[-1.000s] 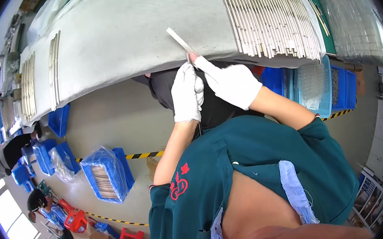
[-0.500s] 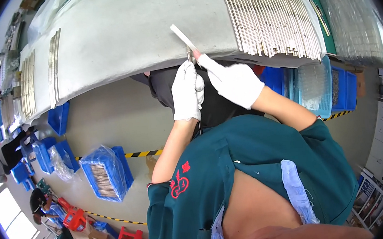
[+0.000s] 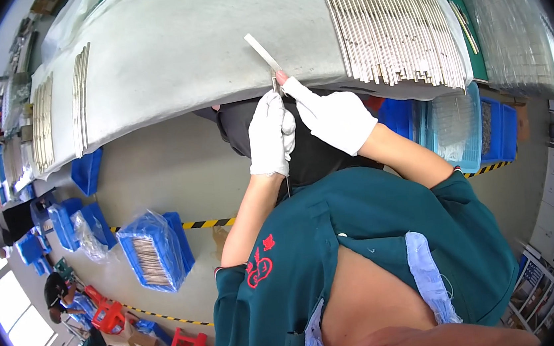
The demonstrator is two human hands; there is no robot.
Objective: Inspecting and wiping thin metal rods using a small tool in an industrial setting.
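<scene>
My left hand (image 3: 270,135), in a white glove, is closed around a thin metal rod (image 3: 275,86). The rod's tip rises past my fingers by the table's front edge, and its lower end shows below the hand near my body. In my right hand (image 3: 338,117), also gloved but with a bare fingertip showing, I pinch a flat white strip (image 3: 260,51). The strip slants up to the left over the table, its lower end close to the rod's tip. Whether strip and rod touch is hard to make out.
A grey-white cloth (image 3: 204,40) covers the table. Many metal rods (image 3: 396,25) lie side by side on its right, smaller groups of rods (image 3: 82,102) on its left. Clear plastic trays (image 3: 510,30) stand at far right. A bagged blue crate (image 3: 155,255) of rods sits on the floor.
My right hand has shifted slightly left and up, and the white strip has moved a little with it. My left hand stays nearly still on the rod.
</scene>
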